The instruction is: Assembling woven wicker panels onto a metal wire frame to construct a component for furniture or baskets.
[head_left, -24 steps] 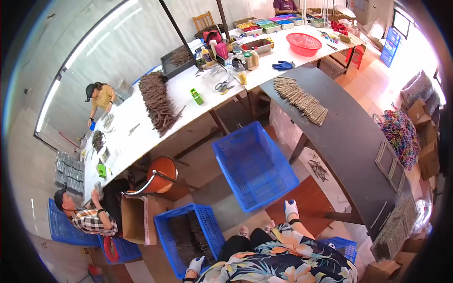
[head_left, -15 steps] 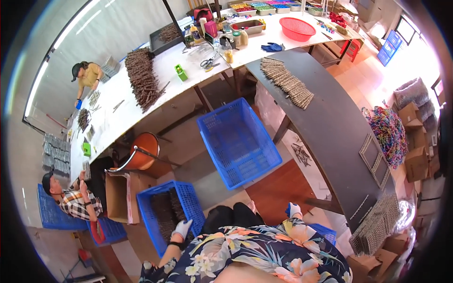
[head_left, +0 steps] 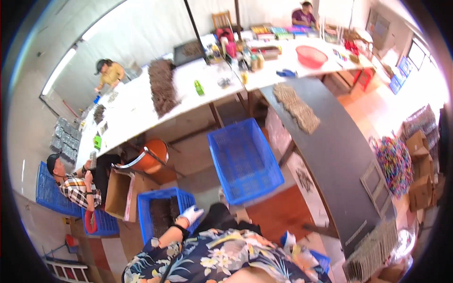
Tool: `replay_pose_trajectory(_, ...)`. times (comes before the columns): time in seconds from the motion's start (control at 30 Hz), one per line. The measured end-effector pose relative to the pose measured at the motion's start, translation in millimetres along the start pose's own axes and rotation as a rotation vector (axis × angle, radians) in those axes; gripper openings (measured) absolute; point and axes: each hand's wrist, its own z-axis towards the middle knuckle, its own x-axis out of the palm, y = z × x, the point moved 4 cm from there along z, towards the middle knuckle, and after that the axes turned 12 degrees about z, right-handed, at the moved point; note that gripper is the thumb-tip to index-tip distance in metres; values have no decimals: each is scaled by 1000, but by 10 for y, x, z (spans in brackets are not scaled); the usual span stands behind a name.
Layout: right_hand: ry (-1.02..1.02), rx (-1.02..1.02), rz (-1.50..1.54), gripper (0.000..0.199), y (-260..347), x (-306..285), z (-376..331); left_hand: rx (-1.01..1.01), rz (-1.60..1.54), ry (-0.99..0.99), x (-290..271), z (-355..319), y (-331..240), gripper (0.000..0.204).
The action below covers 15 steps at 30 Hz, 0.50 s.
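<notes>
My left hand (head_left: 191, 215), in a white glove with blue fingertips, is beside the right rim of a blue plastic crate (head_left: 145, 222). Its fingers look extended, with nothing visible in them. Inside the crate lie rows of dark brown twig-like sticks (head_left: 163, 213). My right hand (head_left: 287, 238), also gloved in white and blue, is low on my right side near a blue basket (head_left: 321, 260). Blur and the sleeve hide its fingers, so what it may hold does not show.
An empty-looking large blue crate (head_left: 245, 162) stands ahead. A dark table (head_left: 330, 137) on the right bears a twig mat (head_left: 296, 107), frames and stacked panels (head_left: 373, 252). A white table (head_left: 130, 113) holds brown sticks. Nearby are an orange chair (head_left: 153, 155) and a seated person (head_left: 78, 186).
My view has tilted up and swung left, so another person now shows at the far table. My left hand has risen from over the sticks to the crate's right rim.
</notes>
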Motion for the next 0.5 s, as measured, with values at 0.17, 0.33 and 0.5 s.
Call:
replay_pose_trajectory(0.17,-91,-149,-303,31,366,274,-59,107,283,223,189,390,341,71)
replay_pose_trajectory(0.33,-231,-120,-423,46,300,350,-209,204,276,273,223,1107,570,62)
replay_pose_trajectory(0.5,-310,-141,-472,61,208,643,-459,545,389,92,-212,1777,408,41)
